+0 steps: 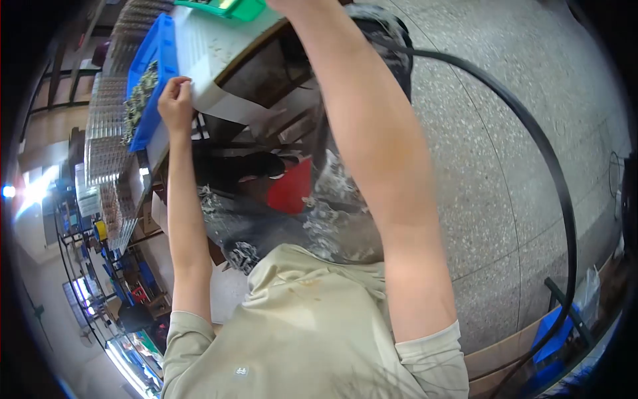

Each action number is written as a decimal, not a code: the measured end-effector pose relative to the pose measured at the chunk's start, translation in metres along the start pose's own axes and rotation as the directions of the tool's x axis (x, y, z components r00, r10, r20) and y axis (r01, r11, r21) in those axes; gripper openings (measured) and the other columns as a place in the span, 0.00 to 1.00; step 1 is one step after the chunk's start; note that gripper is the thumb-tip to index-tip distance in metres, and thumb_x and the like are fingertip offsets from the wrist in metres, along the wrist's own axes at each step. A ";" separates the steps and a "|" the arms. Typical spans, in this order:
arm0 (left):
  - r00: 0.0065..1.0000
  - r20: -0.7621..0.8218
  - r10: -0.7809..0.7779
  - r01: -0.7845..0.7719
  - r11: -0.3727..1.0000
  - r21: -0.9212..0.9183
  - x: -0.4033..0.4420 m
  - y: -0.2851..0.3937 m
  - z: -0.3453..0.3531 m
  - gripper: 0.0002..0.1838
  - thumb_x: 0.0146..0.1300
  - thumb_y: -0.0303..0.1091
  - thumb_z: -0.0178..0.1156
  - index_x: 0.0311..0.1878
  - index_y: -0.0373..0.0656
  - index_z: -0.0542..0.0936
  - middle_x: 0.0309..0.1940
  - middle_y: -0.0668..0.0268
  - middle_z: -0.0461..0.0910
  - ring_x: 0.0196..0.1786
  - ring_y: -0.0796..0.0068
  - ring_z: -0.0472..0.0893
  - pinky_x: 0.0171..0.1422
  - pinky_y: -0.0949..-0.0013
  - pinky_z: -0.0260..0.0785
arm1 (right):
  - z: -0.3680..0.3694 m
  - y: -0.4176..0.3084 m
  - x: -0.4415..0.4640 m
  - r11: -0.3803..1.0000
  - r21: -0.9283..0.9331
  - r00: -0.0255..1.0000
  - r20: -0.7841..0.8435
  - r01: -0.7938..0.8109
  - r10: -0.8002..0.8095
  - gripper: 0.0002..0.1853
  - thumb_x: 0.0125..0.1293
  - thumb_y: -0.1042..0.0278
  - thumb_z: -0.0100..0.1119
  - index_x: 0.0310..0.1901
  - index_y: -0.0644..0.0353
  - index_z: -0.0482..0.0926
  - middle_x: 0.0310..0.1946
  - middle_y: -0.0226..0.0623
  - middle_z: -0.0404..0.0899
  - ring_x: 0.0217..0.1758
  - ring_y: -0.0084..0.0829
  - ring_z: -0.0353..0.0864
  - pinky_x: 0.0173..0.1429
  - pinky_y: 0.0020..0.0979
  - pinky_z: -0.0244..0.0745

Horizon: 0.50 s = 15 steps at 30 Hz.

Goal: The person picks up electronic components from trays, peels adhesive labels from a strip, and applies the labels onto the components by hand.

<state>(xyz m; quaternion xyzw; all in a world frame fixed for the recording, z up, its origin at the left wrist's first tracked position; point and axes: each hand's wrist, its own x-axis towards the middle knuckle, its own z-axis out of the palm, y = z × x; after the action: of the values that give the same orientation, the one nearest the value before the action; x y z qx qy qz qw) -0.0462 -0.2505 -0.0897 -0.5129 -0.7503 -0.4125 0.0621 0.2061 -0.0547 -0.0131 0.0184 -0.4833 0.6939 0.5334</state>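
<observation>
My left hand [176, 106] is at the near long side of a blue plastic crate [167, 50], its fingers curled together. Whatever they may pinch is too small or hidden to make out. Inside the crate lies a heap of small grey-green pieces [141, 96]. My right arm reaches up past the top edge of the picture, and only the edge of my right hand [280, 3] shows, with its fingers out of sight. Close to it is a green plastic tray [242, 9] on the white tabletop [206, 50].
Stacked wire-like racks [106, 126] stand beyond the crate. Under the table are dark, scrap-dusted cloth or plastic [266, 223] and a red piece [291, 188]. A thick black hose [545, 146] arcs over the speckled floor [465, 166] at the right.
</observation>
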 end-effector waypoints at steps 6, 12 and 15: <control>0.999 0.035 -0.033 0.035 0.998 -0.057 -0.010 0.021 -0.001 0.04 0.64 0.28 0.63 0.38 0.39 0.85 0.18 0.78 0.70 0.23 0.89 0.66 0.27 0.75 0.54 | 0.016 -0.012 -0.006 0.988 -0.100 0.989 -0.102 -0.118 0.108 0.06 0.70 0.67 0.67 0.41 0.60 0.87 0.27 0.24 0.82 0.27 0.13 0.72 0.28 0.20 0.62; 0.986 0.118 -0.119 0.142 0.968 -0.207 -0.012 0.033 -0.007 0.05 0.63 0.28 0.62 0.35 0.38 0.84 0.17 0.74 0.67 0.23 0.87 0.64 0.27 0.73 0.53 | 0.039 -0.015 -0.017 0.966 -0.188 0.984 -0.069 -0.175 0.165 0.06 0.68 0.68 0.70 0.43 0.57 0.88 0.25 0.20 0.79 0.25 0.10 0.68 0.27 0.19 0.58; 0.982 0.148 -0.115 0.141 0.974 -0.178 -0.012 0.041 -0.012 0.04 0.61 0.29 0.62 0.35 0.39 0.83 0.17 0.73 0.66 0.22 0.85 0.64 0.27 0.72 0.53 | 0.047 -0.008 -0.014 0.931 -0.250 0.964 -0.035 -0.265 0.264 0.04 0.71 0.72 0.65 0.45 0.59 0.85 0.31 0.24 0.82 0.29 0.11 0.75 0.25 0.17 0.55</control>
<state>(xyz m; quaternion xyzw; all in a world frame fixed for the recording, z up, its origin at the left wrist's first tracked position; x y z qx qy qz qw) -0.0106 -0.2616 -0.0654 -0.4941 -0.7420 -0.4484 -0.0651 0.1952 -0.0971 0.0094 -0.1153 -0.5656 0.6921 0.4334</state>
